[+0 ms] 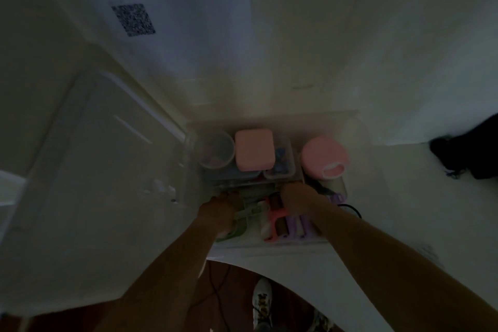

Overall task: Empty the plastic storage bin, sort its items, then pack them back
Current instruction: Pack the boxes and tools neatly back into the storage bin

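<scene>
Dim, blurry view looking down. Clear plastic storage bin (272, 118) sits on the white tabletop (404, 197), still full, w/ both arms reaching into its near half. Left hand (219, 203) is down at the bin's near-left corner, fingers curled over a pale green item (242, 217); can't tell if it's actually clamped on it or just resting. Right hand (292, 195) is mid-bin, knuckles up, fingers tucked down among the contents, so grip state not readable either. Btwn the hands: a coral-red piece (275, 217) lying across some rolled things, w/ lilac rolls (296, 225) just beside it on the right. Far half of bin: a clear round cup (217, 149) at left, a pink rectangular box (254, 149) touching it, a small clear container (281, 163) w/ bluish bits next to that, and a pink round lidded jar (323, 156) at far right. A big translucent lid (89, 156) lies left of the bin. Dark object (469, 151) on the tabletop well off to the right. Patterned shoes (262, 302) on the floor below.
</scene>
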The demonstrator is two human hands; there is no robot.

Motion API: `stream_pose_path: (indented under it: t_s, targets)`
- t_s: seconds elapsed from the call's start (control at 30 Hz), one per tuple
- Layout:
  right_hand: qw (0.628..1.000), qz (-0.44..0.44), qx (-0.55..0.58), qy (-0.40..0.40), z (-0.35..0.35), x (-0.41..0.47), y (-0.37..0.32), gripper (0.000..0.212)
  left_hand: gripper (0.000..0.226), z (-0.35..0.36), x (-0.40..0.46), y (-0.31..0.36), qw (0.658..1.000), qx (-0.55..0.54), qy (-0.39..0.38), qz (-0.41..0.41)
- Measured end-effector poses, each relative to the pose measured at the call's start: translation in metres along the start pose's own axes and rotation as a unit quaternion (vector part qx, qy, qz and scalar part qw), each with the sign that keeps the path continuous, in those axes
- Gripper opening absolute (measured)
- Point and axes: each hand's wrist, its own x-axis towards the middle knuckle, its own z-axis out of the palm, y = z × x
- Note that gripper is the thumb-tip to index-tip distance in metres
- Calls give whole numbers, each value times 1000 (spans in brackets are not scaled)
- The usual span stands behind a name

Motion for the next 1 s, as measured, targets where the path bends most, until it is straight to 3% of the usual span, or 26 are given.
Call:
stream_pose_path:
  t_s: [0.07, 0.2, 0.4, 0.53, 0.73, 1.0]
  targets:
    - [998, 3, 16, -55, -2, -8, 6, 36, 84, -1, -2, 1, 1000, 7, 2, 5]
    - [999, -11, 35, -23, -13, -31, 21, 40, 79, -3, -7, 4, 999, 15, 17, 25]
    - [999, -19, 37, -15, -22, -61, 36, 36, 74, -8, -14, 10, 999, 35, -21, 35]
    - [999, -29, -18, 3, -26, -68, 34, 28, 74, -10, -16, 16, 998, 40, -35, 33]
    - [996, -26, -86, 2, -33, -71, 22, 32, 74, -10, -18, 30, 998, 48, -41, 29]
    - [999, -45, 1, 11, -49, -75, 32, 26, 64, -28, -32, 39, 999, 34, 2, -14]
